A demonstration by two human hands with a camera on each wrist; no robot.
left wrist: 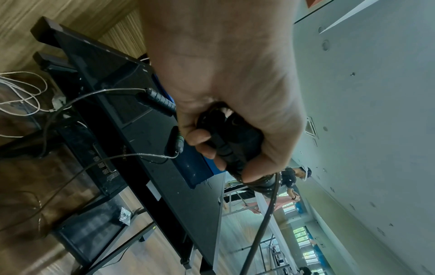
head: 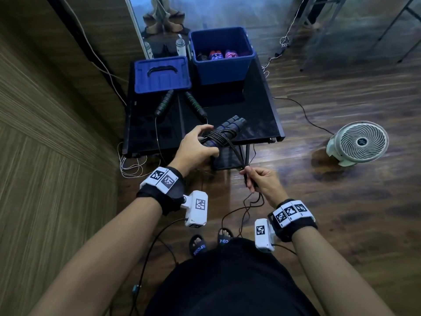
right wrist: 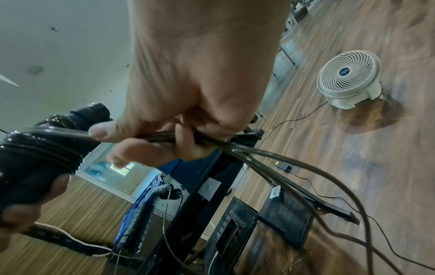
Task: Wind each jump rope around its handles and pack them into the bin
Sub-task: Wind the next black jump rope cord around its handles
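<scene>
Over a black table (head: 262, 115) on wood floor (head: 341, 201), both hands' fingers (right wrist: 179, 141) grip rope (head: 237, 153).

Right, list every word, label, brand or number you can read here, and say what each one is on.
"COX": on the strap of each black slide sandal, seen upside down; any letters before it are hidden.
Wrist markers: black and white square codes, no words.
Fan hub badge: too small to read.
Stickers on the black table's frame: blurred.
</scene>
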